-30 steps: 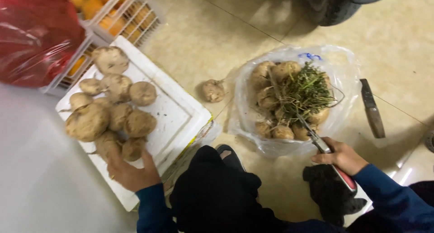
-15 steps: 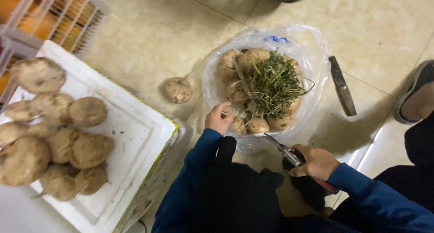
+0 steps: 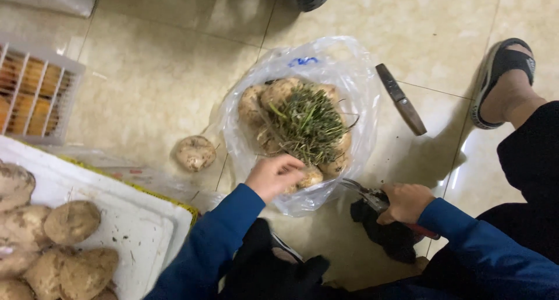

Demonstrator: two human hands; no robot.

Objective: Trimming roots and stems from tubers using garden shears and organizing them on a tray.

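A clear plastic bag (image 3: 355, 96) lies open on the tiled floor, filled with pale brown tubers (image 3: 278, 93) topped by green stems and roots (image 3: 307, 124). My left hand (image 3: 272, 175) reaches into the bag's near edge and touches a tuber (image 3: 312, 175); whether it grips it I cannot tell. My right hand (image 3: 404, 201) is closed around a pair of pruning shears (image 3: 365, 193), blades pointing left toward the bag. A white foam tray (image 3: 140, 218) at the lower left holds several trimmed tubers (image 3: 71, 221).
One loose tuber (image 3: 195, 152) lies on the floor left of the bag. A sheathed knife (image 3: 400, 98) rests to the bag's right. A white wire basket (image 3: 35, 90) of orange fruit stands at left. Another person's sandalled foot (image 3: 504, 86) is at right.
My left hand left the tubers on the foam tray and swung right into the plastic bag. The view shifted right, and the shears in my right hand stayed beside the bag.
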